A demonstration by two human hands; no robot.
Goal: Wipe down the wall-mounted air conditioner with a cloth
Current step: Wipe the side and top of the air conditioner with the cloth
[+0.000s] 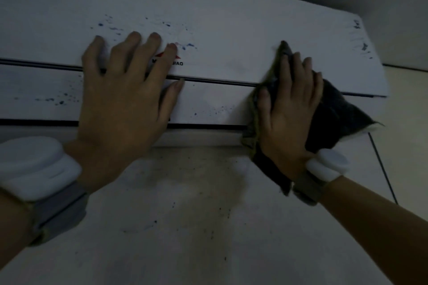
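The white wall-mounted air conditioner [220, 30] fills the upper part of the view, seen from below. Blue specks dot its front panel and lower flap. My left hand [125, 99] lies flat on the front with fingers spread, partly covering a red and black logo. My right hand [289, 109] presses a dark cloth [335, 113] with an olive edge against the unit's right part, over the seam between panel and flap. The cloth spreads out from under the palm and hangs down past the wrist.
Below the unit the pale wall [196, 215] carries a dark smudge and small black specks. A thin dark cable [382, 169] runs down the wall at the right. Both wrists wear white devices on grey straps. The dim ceiling lies above.
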